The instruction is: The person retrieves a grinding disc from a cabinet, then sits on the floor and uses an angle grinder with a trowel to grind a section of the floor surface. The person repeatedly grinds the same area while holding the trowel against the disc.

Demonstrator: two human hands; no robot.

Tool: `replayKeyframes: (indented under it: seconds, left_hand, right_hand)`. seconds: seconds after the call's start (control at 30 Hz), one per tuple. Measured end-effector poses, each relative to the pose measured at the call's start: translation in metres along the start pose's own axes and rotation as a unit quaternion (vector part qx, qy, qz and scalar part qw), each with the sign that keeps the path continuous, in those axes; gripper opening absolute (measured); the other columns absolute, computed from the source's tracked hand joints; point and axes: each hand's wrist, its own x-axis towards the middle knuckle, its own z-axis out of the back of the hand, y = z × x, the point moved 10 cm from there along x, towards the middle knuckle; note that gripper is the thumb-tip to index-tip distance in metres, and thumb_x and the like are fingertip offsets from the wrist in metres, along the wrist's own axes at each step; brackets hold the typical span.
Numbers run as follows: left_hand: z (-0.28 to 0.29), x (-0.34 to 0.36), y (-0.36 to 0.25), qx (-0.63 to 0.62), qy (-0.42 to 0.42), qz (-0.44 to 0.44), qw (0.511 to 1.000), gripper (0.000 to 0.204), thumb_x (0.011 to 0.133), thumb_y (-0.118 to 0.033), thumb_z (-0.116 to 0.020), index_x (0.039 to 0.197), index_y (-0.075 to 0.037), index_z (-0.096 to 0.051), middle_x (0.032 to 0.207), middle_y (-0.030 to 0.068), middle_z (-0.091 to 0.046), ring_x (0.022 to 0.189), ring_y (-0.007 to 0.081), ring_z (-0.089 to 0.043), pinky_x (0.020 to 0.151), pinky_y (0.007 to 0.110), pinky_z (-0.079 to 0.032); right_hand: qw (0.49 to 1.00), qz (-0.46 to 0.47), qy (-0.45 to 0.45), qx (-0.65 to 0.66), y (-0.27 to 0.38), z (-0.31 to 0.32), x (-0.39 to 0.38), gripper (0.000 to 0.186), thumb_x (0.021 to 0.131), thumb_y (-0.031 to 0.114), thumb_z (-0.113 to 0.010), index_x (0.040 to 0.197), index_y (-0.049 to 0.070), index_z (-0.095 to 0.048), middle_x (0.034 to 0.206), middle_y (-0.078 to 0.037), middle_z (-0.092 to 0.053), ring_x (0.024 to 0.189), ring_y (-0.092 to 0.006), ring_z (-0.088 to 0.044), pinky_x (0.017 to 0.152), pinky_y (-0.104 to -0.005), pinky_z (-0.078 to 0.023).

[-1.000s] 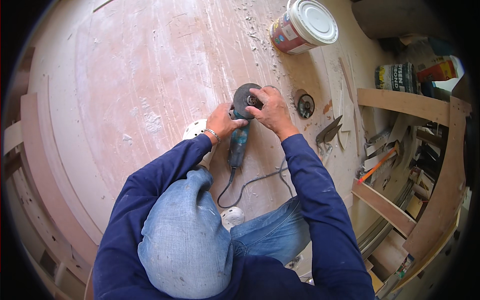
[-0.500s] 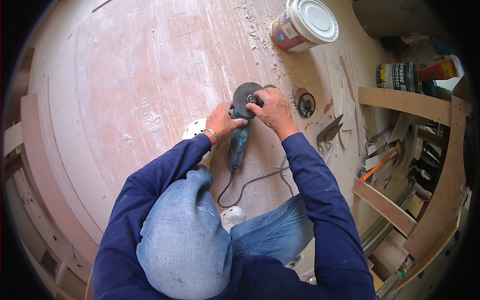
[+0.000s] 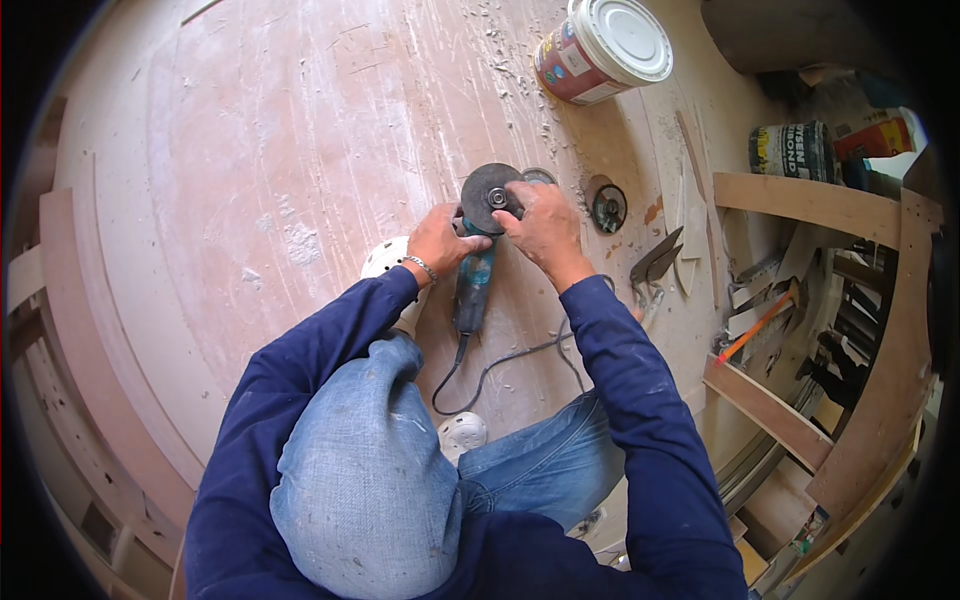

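Note:
An angle grinder [image 3: 473,290] with a teal and black body lies on the dusty board, its dark disc [image 3: 483,182] facing up. My left hand [image 3: 440,243] is wrapped round the grinder's head, just below the disc. Over the disc's right side, the thumb and forefinger of my right hand [image 3: 548,230] close about the small metal nut [image 3: 497,198] at its centre. A second disc [image 3: 540,176] shows partly behind my right hand. Farther right lies another round disc [image 3: 609,208]. The grinder's black cord [image 3: 485,385] curls toward my knee.
A lidded white bucket [image 3: 605,50] stands at the far right of the board. Metal snips [image 3: 655,262] lie right of my right forearm. A wooden frame [image 3: 810,205] with a dark can [image 3: 793,150] behind it and an orange-handled hammer [image 3: 760,325] edges the right side.
My right fingers have shifted slightly around the nut at the disc's centre. The whole view has slid a little; my left hand keeps its hold on the grinder.

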Motion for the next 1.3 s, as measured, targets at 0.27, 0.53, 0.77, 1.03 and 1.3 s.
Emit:
replayKeyframes:
  seconds: [0.27,0.53,0.77,1.03,1.3]
  left_hand:
    - [-0.001,0.003,0.0,-0.001,0.0,-0.012,1.0,0.072,0.073,-0.043,-0.09,0.126,-0.001,-0.065,0.118,0.0206,-0.071,0.104,0.0335,-0.069,0.092,0.04,-0.054]
    - [0.003,-0.001,-0.004,-0.003,-0.004,-0.005,1.0,0.074,0.073,-0.044,-0.09,0.128,-0.001,-0.065,0.119,0.0213,-0.07,0.107,0.0347,-0.068,0.094,0.041,-0.053]
    - [-0.001,0.002,0.003,-0.009,0.002,0.003,1.0,0.074,0.072,-0.043,-0.091,0.127,0.0,-0.065,0.12,0.0216,-0.07,0.108,0.0347,-0.068,0.094,0.041,-0.054]
    - [-0.001,0.002,0.005,-0.001,-0.009,-0.012,1.0,0.071,0.072,-0.042,-0.091,0.126,-0.002,-0.066,0.12,0.021,-0.07,0.108,0.0347,-0.068,0.094,0.042,-0.053]
    - [0.001,0.0,-0.001,0.005,0.004,-0.001,1.0,0.072,0.074,-0.044,-0.089,0.127,-0.002,-0.065,0.119,0.0212,-0.07,0.108,0.0353,-0.068,0.094,0.042,-0.053]
  right_hand:
    - [0.999,0.042,-0.018,0.014,0.009,-0.005,0.008,0.031,0.083,0.024,-0.076,0.113,0.013,-0.076,0.103,-0.011,-0.069,0.103,-0.0307,-0.065,0.089,-0.0426,-0.055]
    - [0.997,0.062,-0.039,0.018,0.008,-0.005,0.004,0.032,0.086,0.023,-0.075,0.115,0.009,-0.075,0.103,-0.012,-0.07,0.101,-0.032,-0.065,0.089,-0.0432,-0.054]
    - [0.996,0.064,-0.053,0.038,0.006,-0.008,0.003,0.035,0.084,0.024,-0.078,0.113,0.004,-0.074,0.1,-0.014,-0.07,0.1,-0.0335,-0.064,0.09,-0.0438,-0.052]
    - [0.998,0.049,-0.031,0.007,0.009,0.0,0.002,0.039,0.082,0.03,-0.081,0.115,0.01,-0.075,0.105,-0.012,-0.068,0.104,-0.0326,-0.063,0.091,-0.0438,-0.053]
    - [0.998,0.037,-0.053,-0.009,0.006,0.003,0.001,0.037,0.081,0.028,-0.081,0.115,0.012,-0.076,0.106,-0.012,-0.069,0.104,-0.0317,-0.064,0.091,-0.0422,-0.054]
